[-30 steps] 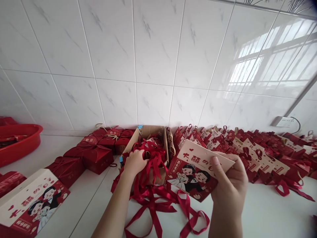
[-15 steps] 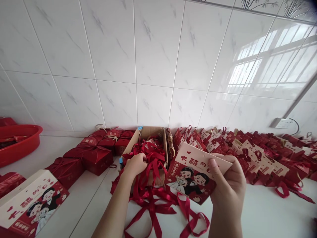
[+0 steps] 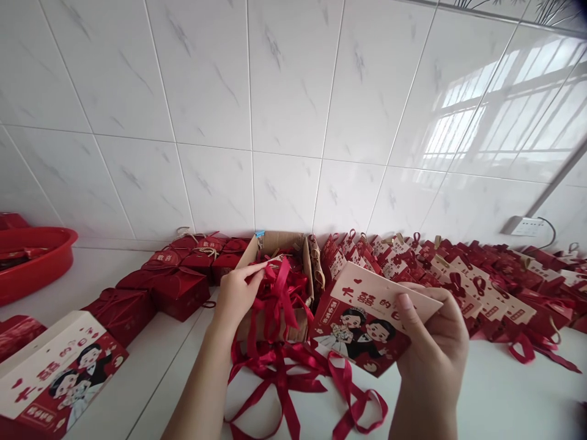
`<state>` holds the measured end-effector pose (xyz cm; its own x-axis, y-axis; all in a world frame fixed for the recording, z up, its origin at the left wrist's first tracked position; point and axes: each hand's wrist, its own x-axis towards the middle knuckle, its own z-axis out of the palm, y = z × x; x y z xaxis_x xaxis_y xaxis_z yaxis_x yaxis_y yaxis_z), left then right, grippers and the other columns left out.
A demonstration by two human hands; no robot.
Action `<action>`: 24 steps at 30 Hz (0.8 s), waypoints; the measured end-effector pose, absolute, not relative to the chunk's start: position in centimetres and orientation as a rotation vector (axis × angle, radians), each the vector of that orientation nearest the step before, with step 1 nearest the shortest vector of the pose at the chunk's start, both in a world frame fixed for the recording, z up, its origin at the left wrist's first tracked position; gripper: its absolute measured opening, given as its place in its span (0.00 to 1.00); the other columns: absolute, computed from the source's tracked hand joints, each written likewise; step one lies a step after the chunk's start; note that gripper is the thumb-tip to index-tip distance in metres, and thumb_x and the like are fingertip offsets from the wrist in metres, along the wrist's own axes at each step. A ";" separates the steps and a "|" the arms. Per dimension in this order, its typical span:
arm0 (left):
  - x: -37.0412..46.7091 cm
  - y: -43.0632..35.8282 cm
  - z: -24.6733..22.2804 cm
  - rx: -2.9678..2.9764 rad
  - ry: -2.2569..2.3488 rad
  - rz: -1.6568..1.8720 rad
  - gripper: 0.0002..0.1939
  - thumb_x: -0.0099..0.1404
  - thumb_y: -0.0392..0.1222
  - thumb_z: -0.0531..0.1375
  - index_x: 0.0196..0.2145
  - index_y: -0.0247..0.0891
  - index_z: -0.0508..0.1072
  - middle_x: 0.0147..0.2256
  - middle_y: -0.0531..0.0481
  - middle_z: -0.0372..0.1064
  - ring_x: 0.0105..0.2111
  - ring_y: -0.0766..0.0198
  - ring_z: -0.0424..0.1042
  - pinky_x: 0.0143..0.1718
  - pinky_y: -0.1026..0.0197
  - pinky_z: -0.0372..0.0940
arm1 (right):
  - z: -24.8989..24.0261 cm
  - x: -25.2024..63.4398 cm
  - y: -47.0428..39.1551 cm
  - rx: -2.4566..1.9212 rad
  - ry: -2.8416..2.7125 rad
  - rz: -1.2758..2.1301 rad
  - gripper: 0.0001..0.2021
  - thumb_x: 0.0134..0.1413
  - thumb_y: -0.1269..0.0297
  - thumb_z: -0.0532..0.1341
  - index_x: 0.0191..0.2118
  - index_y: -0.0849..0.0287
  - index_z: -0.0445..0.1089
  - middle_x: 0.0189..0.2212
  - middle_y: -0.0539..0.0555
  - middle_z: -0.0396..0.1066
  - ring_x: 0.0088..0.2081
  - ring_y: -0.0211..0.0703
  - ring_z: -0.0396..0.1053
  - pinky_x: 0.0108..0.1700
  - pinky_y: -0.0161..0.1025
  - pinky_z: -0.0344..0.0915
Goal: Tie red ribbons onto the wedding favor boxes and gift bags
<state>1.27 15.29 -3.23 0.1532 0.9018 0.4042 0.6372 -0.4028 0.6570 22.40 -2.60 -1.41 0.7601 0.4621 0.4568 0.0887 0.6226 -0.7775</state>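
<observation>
My left hand (image 3: 241, 290) pinches a strand of dark red ribbon (image 3: 283, 287) above an open cardboard box (image 3: 305, 244). More ribbon fills the box and spills over its front onto the white surface. To the right, my right hand (image 3: 433, 330) holds a flat red and cream printed card bag (image 3: 362, 318), thumb on its front and fingers behind. The bag is tilted and shows a cartoon couple and red lettering.
Tied red gift boxes (image 3: 178, 293) stand left of the cardboard box, with a larger printed box (image 3: 59, 379) nearer me. A red basin (image 3: 36, 269) sits far left. Rows of small bags (image 3: 477, 287) line the right. A power strip (image 3: 525, 226) is on the tiled wall.
My left hand has risen slightly and moved left out of the box, lifting ribbon. My right hand and the card bag have shifted a little to the right.
</observation>
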 end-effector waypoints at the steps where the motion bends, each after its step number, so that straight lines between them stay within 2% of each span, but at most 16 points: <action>1: 0.9 15.2 -3.0 2.076 1.452 1.167 0.20 0.64 0.51 0.55 0.49 0.41 0.77 0.47 0.46 0.76 0.48 0.54 0.74 0.50 0.57 0.67 | -1.3 22.4 -2.7 -0.889 -0.685 0.229 0.11 0.48 0.63 0.70 0.35 0.59 0.70 0.32 0.53 0.71 0.29 0.38 0.68 0.28 0.34 0.69; 3: 0.5 14.9 -2.7 1.986 1.373 1.273 0.24 0.62 0.55 0.58 0.51 0.38 0.74 0.49 0.44 0.75 0.49 0.53 0.74 0.51 0.56 0.68 | -1.2 22.4 -2.8 -0.892 -0.671 0.216 0.11 0.48 0.64 0.70 0.35 0.59 0.70 0.31 0.53 0.71 0.29 0.39 0.69 0.28 0.34 0.69; 5: 0.2 14.3 -2.2 1.854 1.210 1.350 0.27 0.61 0.54 0.60 0.53 0.36 0.72 0.52 0.42 0.73 0.51 0.53 0.73 0.52 0.56 0.67 | -1.0 22.4 -2.9 -0.888 -0.666 0.203 0.10 0.47 0.64 0.70 0.34 0.59 0.70 0.32 0.53 0.71 0.29 0.39 0.69 0.27 0.34 0.68; 8: 0.1 13.4 -1.5 1.700 0.993 1.357 0.26 0.61 0.53 0.62 0.52 0.38 0.72 0.51 0.42 0.73 0.51 0.52 0.72 0.53 0.54 0.66 | -0.8 22.4 -3.0 -0.876 -0.662 0.184 0.10 0.47 0.64 0.71 0.33 0.60 0.70 0.33 0.54 0.71 0.30 0.39 0.69 0.28 0.35 0.67; 11: -0.1 12.7 -1.3 1.723 0.968 1.352 0.21 0.65 0.56 0.57 0.47 0.39 0.74 0.47 0.43 0.75 0.49 0.53 0.73 0.54 0.53 0.65 | -0.7 22.3 -2.9 -0.865 -0.663 0.172 0.10 0.47 0.65 0.71 0.33 0.59 0.69 0.34 0.53 0.71 0.31 0.39 0.68 0.29 0.35 0.67; 13: -0.4 12.6 -1.3 1.826 1.042 1.444 0.19 0.66 0.56 0.55 0.43 0.39 0.75 0.48 0.44 0.73 0.51 0.53 0.70 0.56 0.53 0.63 | -0.7 22.2 -2.8 -0.853 -0.661 0.157 0.10 0.47 0.65 0.71 0.33 0.59 0.69 0.33 0.53 0.72 0.30 0.38 0.68 0.29 0.35 0.67; 17: -1.0 12.2 -0.7 2.087 1.338 1.645 0.18 0.64 0.56 0.55 0.35 0.41 0.76 0.46 0.44 0.68 0.54 0.51 0.64 0.60 0.49 0.56 | -0.6 22.1 -2.8 -0.834 -0.642 0.115 0.11 0.46 0.65 0.71 0.32 0.60 0.69 0.32 0.52 0.71 0.29 0.38 0.67 0.29 0.34 0.65; 19: -1.3 11.4 0.1 2.096 1.335 1.670 0.18 0.64 0.57 0.55 0.33 0.41 0.75 0.47 0.44 0.68 0.55 0.50 0.63 0.61 0.47 0.55 | -0.7 22.2 -2.8 -0.840 -0.646 0.111 0.10 0.46 0.66 0.71 0.32 0.60 0.68 0.32 0.53 0.71 0.30 0.38 0.67 0.29 0.35 0.66; 21: -1.7 9.9 0.5 2.000 1.153 1.610 0.18 0.66 0.57 0.52 0.35 0.42 0.73 0.50 0.45 0.68 0.56 0.50 0.63 0.59 0.47 0.59 | -0.8 22.4 -2.8 -0.845 -0.648 0.116 0.10 0.47 0.66 0.70 0.33 0.59 0.69 0.33 0.53 0.71 0.32 0.40 0.67 0.31 0.36 0.66; 23: -2.2 7.8 -0.2 1.864 0.958 1.478 0.20 0.67 0.59 0.48 0.40 0.44 0.71 0.49 0.45 0.71 0.54 0.49 0.68 0.52 0.46 0.66 | -0.9 22.5 -2.9 -0.848 -0.652 0.124 0.10 0.47 0.67 0.70 0.33 0.59 0.69 0.33 0.53 0.70 0.32 0.40 0.68 0.32 0.37 0.67; 24: -2.5 6.7 -1.2 1.850 0.963 1.490 0.23 0.66 0.62 0.44 0.37 0.45 0.71 0.47 0.44 0.73 0.51 0.47 0.70 0.48 0.44 0.69 | -0.9 22.4 -3.0 -0.851 -0.655 0.127 0.09 0.47 0.67 0.70 0.33 0.59 0.69 0.33 0.52 0.70 0.32 0.40 0.67 0.32 0.37 0.66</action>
<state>-2.48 6.67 -1.15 0.1194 0.8161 0.5655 0.1806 -0.5779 0.7959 22.45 -2.97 -0.85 0.7984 0.3562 0.4854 0.1489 0.6644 -0.7324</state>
